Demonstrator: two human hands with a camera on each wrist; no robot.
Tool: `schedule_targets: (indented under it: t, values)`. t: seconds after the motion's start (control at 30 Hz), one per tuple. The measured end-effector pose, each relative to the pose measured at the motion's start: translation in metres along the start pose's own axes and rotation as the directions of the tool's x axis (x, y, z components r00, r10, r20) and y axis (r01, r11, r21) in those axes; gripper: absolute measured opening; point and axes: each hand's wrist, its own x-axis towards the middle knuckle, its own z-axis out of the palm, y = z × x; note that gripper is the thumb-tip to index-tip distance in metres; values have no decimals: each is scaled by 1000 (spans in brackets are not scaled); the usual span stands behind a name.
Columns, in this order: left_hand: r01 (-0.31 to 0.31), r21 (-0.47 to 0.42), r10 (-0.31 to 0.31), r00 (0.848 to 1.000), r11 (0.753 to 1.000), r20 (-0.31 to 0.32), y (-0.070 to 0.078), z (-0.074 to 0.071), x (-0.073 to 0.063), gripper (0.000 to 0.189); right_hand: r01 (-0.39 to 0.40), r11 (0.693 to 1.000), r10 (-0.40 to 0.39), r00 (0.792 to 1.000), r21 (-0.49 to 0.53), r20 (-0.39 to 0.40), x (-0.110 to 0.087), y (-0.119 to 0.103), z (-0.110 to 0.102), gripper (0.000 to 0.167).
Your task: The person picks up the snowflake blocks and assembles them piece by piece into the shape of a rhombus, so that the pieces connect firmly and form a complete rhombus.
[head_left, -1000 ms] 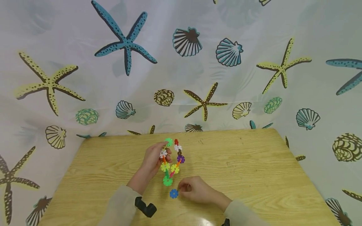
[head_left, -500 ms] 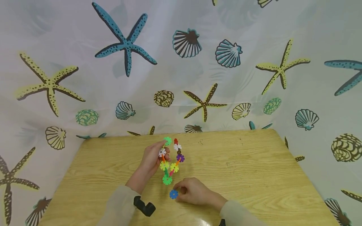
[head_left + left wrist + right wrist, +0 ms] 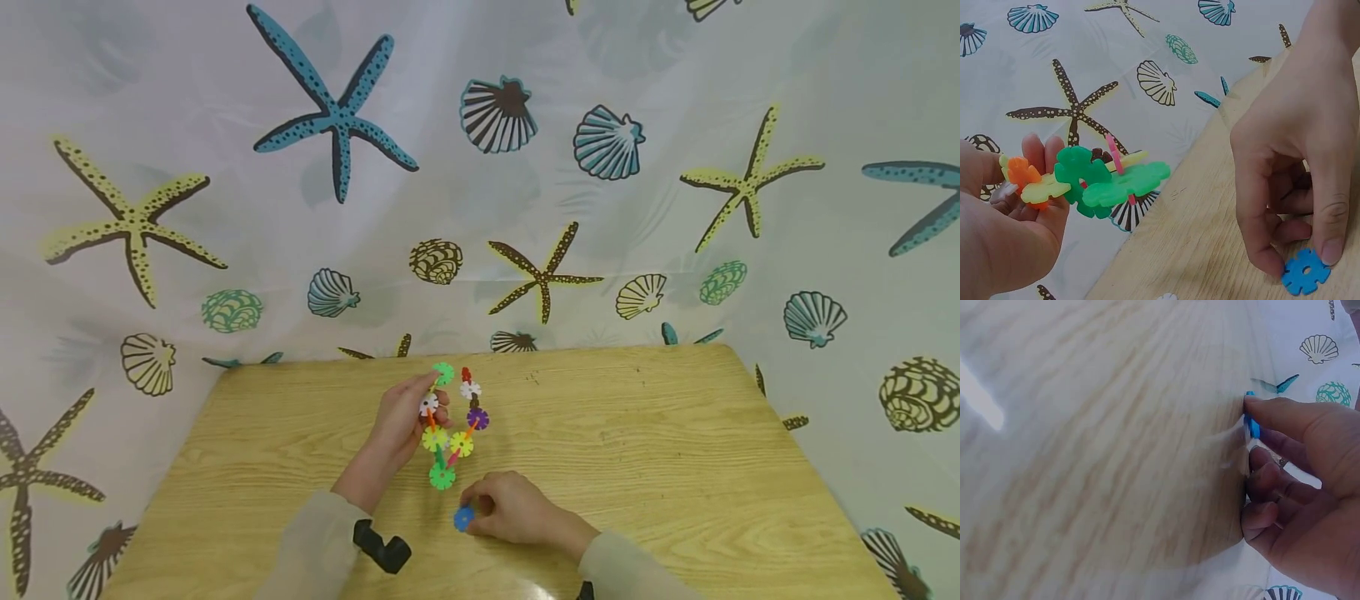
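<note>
My left hand point(image 3: 396, 417) holds a chain of notched plastic snowflake discs above the table, gripping it at a white disc point(image 3: 428, 405). The chain bends in a V, with a green disc point(image 3: 442, 476) at its lower point and a purple disc point(image 3: 477, 418) on its right arm. In the left wrist view a green disc point(image 3: 1127, 185) stands out past the fingers. Near the table's front, my right hand point(image 3: 514, 507) pinches a single blue disc point(image 3: 1306, 272) by its edge between thumb and forefinger. The right wrist view shows this blue disc point(image 3: 1252, 416) edge-on.
The wooden table point(image 3: 645, 450) has a glossy top that reflects light near its front. Behind and beside it hangs a white cloth point(image 3: 420, 200) printed with starfish and shells. A black strap mount point(image 3: 382, 547) sits on the left wrist.
My right hand has moved slightly left to the blue disc and taken it between thumb and forefinger; the disc has tilted. My left hand and the chain have barely shifted.
</note>
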Motion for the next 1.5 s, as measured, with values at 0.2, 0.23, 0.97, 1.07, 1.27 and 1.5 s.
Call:
schedule_targets:
  t: [0.2, 0.23, 0.97, 1.07, 1.27, 1.5]
  values:
    - [-8, -15, 8, 1000, 1000, 21, -1, 0, 0, 32, -59, 979, 68, 997, 196, -38, -3, 4, -1, 21]
    - [-6, -14, 7, 1000, 1000, 27, -2, 0, -1, 32, -70, 969, 81, 996, 237, -39, -4, 6, -2, 19]
    - [-7, 41, 3, 995, 999, 100, -6, 0, -7, 39, -54, 947, 154, 941, 315, -303, -11, 22, -71, 9]
    - [-5, 48, -1, 994, 999, 111, -6, 2, -8, 39, -41, 947, 155, 926, 318, -343, -10, 19, -82, 8]
    - [-9, 81, -2, 991, 997, 134, -9, 7, -10, 35, -14, 943, 147, 913, 331, -381, -7, 13, -98, 6]
    - [-7, 113, -9, 990, 994, 143, -9, 11, -11, 38, 4, 948, 133, 904, 318, -407, -3, 5, -108, 6]
